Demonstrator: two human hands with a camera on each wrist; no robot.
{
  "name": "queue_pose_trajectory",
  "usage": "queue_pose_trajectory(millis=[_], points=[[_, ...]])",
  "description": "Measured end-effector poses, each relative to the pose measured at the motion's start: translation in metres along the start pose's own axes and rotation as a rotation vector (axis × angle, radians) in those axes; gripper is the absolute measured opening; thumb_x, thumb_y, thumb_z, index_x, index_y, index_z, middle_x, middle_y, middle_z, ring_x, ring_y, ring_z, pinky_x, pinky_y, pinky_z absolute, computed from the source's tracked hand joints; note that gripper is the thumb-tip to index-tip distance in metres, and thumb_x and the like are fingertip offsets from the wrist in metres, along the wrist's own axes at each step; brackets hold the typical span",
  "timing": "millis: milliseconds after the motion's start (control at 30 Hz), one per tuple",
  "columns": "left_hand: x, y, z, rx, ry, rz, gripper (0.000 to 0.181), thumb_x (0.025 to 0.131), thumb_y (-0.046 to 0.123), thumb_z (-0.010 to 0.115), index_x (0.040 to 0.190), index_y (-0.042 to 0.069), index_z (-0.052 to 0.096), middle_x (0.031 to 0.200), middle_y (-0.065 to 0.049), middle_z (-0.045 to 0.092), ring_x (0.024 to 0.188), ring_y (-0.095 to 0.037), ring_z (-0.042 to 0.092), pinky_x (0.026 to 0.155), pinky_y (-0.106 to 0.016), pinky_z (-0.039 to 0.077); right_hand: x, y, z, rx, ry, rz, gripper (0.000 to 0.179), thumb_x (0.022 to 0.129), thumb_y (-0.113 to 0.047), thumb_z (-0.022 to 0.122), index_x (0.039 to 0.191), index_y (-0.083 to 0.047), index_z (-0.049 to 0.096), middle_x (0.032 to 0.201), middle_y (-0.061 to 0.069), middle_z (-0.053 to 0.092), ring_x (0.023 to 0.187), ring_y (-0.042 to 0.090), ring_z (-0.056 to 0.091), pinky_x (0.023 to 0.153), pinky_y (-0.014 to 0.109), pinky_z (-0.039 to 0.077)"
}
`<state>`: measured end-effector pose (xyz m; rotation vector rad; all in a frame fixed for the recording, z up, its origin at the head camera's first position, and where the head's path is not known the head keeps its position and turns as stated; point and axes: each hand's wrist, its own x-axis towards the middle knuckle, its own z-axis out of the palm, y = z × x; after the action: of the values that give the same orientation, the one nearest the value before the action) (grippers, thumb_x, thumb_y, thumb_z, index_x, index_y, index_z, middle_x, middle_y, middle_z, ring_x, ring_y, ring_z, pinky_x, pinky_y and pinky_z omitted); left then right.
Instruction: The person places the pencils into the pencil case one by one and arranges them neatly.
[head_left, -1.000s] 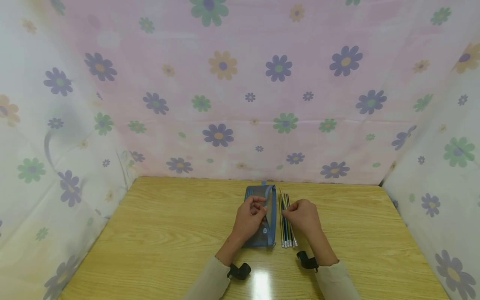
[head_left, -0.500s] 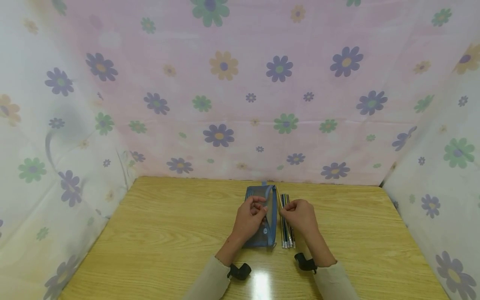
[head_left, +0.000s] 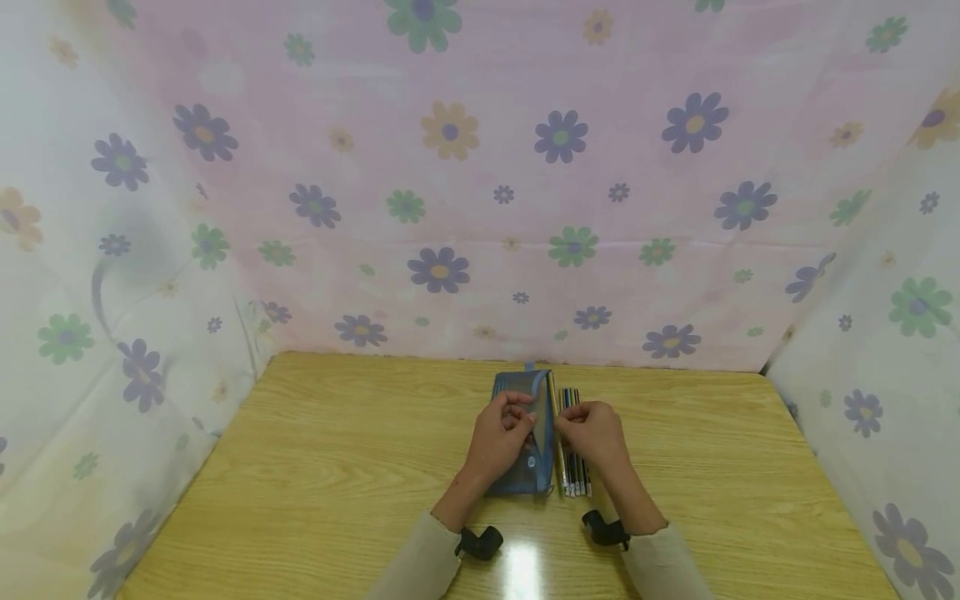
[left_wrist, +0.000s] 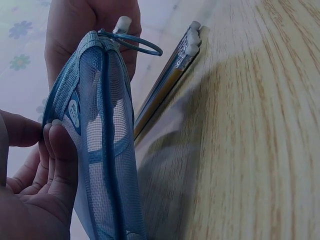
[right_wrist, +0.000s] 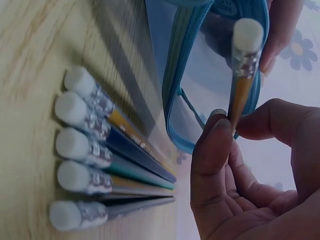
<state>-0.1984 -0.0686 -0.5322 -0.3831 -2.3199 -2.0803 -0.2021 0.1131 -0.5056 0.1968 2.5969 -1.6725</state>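
Observation:
A blue mesh pencil case (head_left: 525, 477) stands on the table with its zipped opening spread toward the right. My left hand (head_left: 495, 437) pinches the edge of that opening between thumb and fingers, beside a small oval label. Between the thumb and fingertips of my right hand (head_left: 594, 433) is a yellowish pencil (right_wrist: 241, 95) with a white eraser and silver ferrule. It is held right at the case's mouth; in the right wrist view its eraser end overlaps the opening. Several eraser-tipped pencils (right_wrist: 135, 160) lie side by side just right of the case, beneath my right hand.
The wood-grain table (head_left: 360, 467) extends to both sides. Flower-printed cloth (head_left: 480, 217) walls it in at the back, left and right. A zip pull ring (left_wrist: 135, 42) sticks out at the case's near end. Black wrist mounts (head_left: 480, 543) sit under the sleeves.
My right hand has moved left with the pencil, from above the row of pencils to the case's opening. The left hand and the case stay in place.

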Motion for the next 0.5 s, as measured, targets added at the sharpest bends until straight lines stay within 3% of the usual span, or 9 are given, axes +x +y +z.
queue_pose_trajectory(millis=[333, 500], points=[[-0.0008, 0.0025, 0.0006, -0.010, -0.005, -0.013, 0.029, 0.107, 0.008, 0.065, 0.133, -0.002, 0.061, 0.094, -0.012, 0.064, 0.069, -0.017, 0.063, 0.063, -0.032, 0.060, -0.0015, -0.0020, 0.0051, 0.097, 0.010, 0.056, 0.020, 0.092, -0.010, 0.071, 0.102, 0.007, 0.078, 0.083, 0.013, 0.077, 0.065, 0.024, 0.074, 0.066, 0.042, 0.065], [-0.0005, 0.0018, 0.0010, -0.022, -0.008, -0.015, 0.028, 0.106, 0.010, 0.066, 0.132, 0.001, 0.063, 0.094, -0.012, 0.064, 0.072, -0.025, 0.065, 0.067, -0.049, 0.062, -0.0014, -0.0016, 0.0088, 0.121, 0.010, 0.055, 0.021, 0.093, -0.009, 0.070, 0.103, 0.008, 0.078, 0.085, 0.015, 0.078, 0.068, 0.028, 0.076, 0.068, 0.041, 0.065]])
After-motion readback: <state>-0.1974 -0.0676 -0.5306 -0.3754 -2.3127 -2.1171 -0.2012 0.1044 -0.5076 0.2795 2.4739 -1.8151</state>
